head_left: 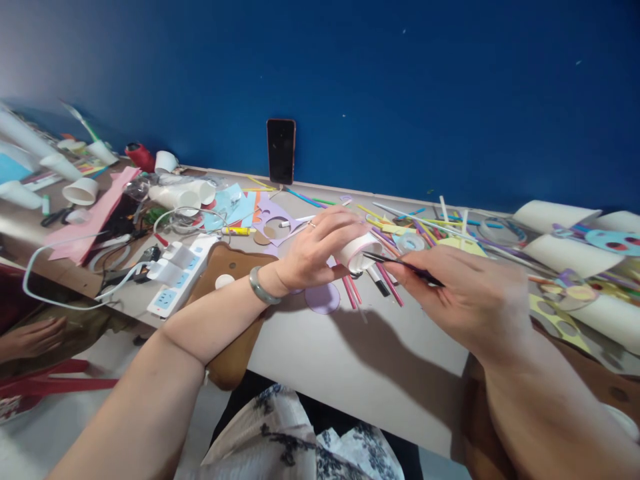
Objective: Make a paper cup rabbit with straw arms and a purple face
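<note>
My left hand (323,247) is wrapped round a white paper cup (361,255), tipped so its open mouth faces me and to the right. In my right hand (460,293) is a slim dark pointed tool (413,270), its tip at the cup's mouth. Its exact kind is hidden by my fingers. Below the cup lie pink sticks (393,285), a black-tipped marker (379,281) and a round lilac paper piece (323,298) on the grey table (320,360).
A phone (281,152) leans on the blue wall. On the left are a power strip (183,277), cables, pink paper (95,220) and paper cups (81,191). Coloured sticks (425,223) and white tubes (570,257) crowd the right. Another person's hand (33,347) shows at far left.
</note>
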`<action>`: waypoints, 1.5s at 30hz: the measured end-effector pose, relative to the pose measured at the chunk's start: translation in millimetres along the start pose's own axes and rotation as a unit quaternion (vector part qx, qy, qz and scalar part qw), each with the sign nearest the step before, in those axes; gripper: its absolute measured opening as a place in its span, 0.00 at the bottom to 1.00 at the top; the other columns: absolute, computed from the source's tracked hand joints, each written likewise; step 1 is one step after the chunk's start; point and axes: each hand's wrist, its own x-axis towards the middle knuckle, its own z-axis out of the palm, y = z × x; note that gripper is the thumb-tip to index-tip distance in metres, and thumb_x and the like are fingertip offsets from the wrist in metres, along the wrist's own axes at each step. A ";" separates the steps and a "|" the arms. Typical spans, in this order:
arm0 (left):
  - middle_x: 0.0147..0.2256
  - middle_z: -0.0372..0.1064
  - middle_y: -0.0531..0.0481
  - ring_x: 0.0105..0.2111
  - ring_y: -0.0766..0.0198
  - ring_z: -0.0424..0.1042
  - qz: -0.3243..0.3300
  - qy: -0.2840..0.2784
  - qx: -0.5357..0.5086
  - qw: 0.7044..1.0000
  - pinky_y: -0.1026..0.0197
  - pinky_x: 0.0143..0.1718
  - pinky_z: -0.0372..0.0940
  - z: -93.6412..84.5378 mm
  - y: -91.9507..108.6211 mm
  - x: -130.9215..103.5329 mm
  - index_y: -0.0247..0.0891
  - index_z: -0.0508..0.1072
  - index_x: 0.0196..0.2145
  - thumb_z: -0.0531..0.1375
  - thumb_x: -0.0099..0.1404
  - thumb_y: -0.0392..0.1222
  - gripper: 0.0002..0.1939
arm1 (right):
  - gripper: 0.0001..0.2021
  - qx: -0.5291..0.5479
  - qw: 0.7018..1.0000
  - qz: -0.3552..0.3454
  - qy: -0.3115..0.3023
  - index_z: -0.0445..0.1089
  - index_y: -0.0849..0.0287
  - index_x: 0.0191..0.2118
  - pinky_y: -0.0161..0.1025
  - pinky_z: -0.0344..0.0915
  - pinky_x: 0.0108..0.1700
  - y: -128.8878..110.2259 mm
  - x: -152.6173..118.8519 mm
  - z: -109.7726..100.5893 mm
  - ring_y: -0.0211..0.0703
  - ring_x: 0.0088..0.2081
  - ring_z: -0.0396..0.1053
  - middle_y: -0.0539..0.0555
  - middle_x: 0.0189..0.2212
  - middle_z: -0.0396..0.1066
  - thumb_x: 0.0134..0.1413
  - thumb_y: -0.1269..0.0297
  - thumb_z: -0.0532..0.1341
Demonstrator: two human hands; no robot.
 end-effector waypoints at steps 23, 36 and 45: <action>0.52 0.75 0.39 0.53 0.51 0.75 -0.130 0.062 -0.183 0.973 0.47 0.55 0.71 2.6 3.0 2.9 0.40 0.69 0.57 0.71 0.59 0.49 0.31 | 0.04 0.010 0.991 -0.086 0.098 0.70 0.54 0.41 0.37 0.66 0.29 8.7 -5.0 10.0 0.41 0.27 0.74 0.53 0.28 0.79 0.62 0.68 0.65; 0.49 0.75 0.41 0.49 0.53 0.76 -0.097 0.108 -0.068 0.987 0.46 0.51 0.72 4.5 9.4 7.4 0.41 0.68 0.56 0.70 0.61 0.51 0.29 | 0.07 -0.032 0.999 0.029 0.017 0.70 0.58 0.43 0.37 0.60 0.30 -12.3 -4.3 13.3 0.41 0.29 0.71 0.52 0.29 0.73 0.68 0.60 0.61; 0.50 0.75 0.42 0.49 0.53 0.76 -0.128 0.091 -0.099 0.983 0.48 0.51 0.71 7.4 13.3 3.9 0.41 0.68 0.56 0.71 0.60 0.50 0.30 | 0.06 0.002 1.000 0.018 -0.002 0.70 0.57 0.43 0.35 0.60 0.28 -6.7 -4.8 5.5 0.39 0.28 0.71 0.52 0.30 0.75 0.67 0.60 0.62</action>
